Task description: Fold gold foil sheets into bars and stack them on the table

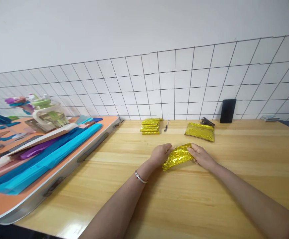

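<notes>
A shiny gold foil piece (178,156) is held above the wooden table between both hands. My left hand (160,154) grips its left end, thumb on top, with a silver bracelet on the wrist. At the right end, my right hand (201,155) pinches the foil between thumb and fingers. Behind the hands lies a stack of narrow gold foil strips (150,126), with a pen (166,126) just right of it. Farther right a flat gold foil packet (200,131) rests in front of a black stapler-like object (207,122).
A black phone-like slab (227,111) leans on the tiled wall. Left of the wooden table (104,186), a raised orange surface (47,166) holds blue and purple paper rolls and a green-lidded jug (47,113). Small cards (270,118) lie at the far right.
</notes>
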The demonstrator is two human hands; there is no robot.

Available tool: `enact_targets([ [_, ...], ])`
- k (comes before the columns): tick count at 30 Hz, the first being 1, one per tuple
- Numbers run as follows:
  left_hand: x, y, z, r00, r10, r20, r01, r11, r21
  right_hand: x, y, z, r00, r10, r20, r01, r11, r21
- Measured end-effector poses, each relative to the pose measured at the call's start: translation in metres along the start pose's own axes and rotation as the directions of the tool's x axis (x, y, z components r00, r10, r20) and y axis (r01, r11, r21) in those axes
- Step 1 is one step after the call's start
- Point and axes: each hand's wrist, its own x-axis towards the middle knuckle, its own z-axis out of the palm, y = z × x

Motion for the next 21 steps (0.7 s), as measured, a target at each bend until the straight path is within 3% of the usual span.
enact_targets([
  [7, 0.001, -0.006, 0.002, 1.000, -0.024, 0.015, 0.025, 0.998, -0.059, 0.003, 0.010, 0.002, 0.998, 0.003, -0.064, -0.001, 1.000, 0.017],
  [12, 0.001, -0.007, 0.001, 0.995, -0.095, -0.038, 0.089, 0.986, -0.144, 0.005, 0.016, 0.006, 0.994, 0.001, -0.113, 0.003, 0.999, 0.034],
  [21, 0.005, -0.006, -0.006, 0.954, -0.269, -0.134, 0.181, 0.870, -0.458, 0.012, 0.022, -0.010, 0.952, -0.018, -0.307, 0.042, 0.997, 0.072],
])
